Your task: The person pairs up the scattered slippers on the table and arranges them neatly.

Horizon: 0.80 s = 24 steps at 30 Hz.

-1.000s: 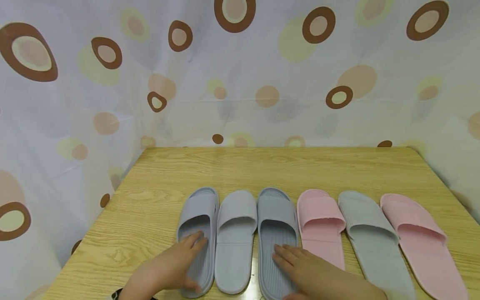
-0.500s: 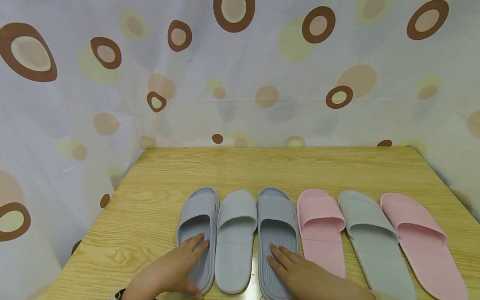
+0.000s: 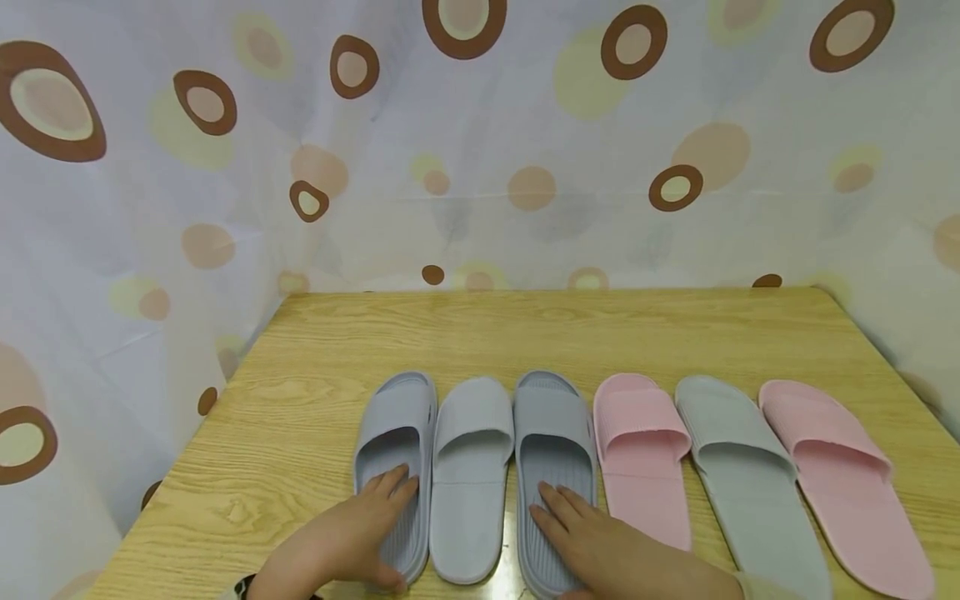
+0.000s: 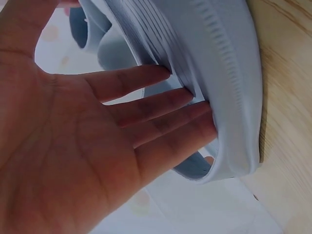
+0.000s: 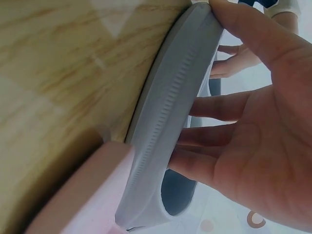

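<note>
Six slide slippers stand in a row on the wood-grain table (image 3: 262, 450), toes toward its far edge, with a broad band of wood between toes and that edge. The left hand (image 3: 348, 533) rests its fingers, straight and slightly spread, on the footbed of the leftmost blue-grey slide (image 3: 399, 412); the widest room lies on that side, out to the table's slanting left edge. The right hand (image 3: 600, 542) likewise lies with fingers extended on the other blue-grey slide (image 3: 553, 417), third along. Between these two stands a pale grey slide (image 3: 468, 525), close against both, with only a sliver of wood near the heels. Rightward follow a pink slide (image 3: 645, 500), a grey-green slide (image 3: 772, 517) and an outer pink slide (image 3: 858, 500), fanned outward with narrow wedges between heels. Patterned cloth (image 3: 480, 242) hangs behind the table and along its sides. The right forearm hides the nearer pink heel, a pale sleeve (image 3: 768, 587) covers part of the grey-green one, and the dark wristband (image 3: 242, 587) is cut off below. In the right wrist view the fingertips vanish behind the slide's side wall.
</note>
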Motion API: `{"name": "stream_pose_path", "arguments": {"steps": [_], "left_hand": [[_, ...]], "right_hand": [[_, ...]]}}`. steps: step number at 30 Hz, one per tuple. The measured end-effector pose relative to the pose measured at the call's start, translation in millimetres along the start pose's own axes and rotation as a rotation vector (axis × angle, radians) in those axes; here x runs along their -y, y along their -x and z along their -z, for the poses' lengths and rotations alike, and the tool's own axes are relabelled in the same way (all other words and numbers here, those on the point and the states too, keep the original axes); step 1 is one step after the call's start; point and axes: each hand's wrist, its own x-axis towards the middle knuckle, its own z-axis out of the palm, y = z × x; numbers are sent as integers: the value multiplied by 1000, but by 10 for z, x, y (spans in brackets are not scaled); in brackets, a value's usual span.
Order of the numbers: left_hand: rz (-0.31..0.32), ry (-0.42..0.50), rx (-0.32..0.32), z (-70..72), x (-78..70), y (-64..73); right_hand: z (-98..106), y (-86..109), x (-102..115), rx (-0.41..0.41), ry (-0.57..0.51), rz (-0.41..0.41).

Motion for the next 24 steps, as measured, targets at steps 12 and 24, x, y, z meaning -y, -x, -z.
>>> {"name": "stream_pose_path", "arguments": {"steps": [12,24], "left_hand": [[-7,0,-5,23,50,-44],[11,14,18,97,113,-98]], "right_hand": [[67,-63,42,102,-81,-78],[126,-118,31,158,-84,-131]]}}
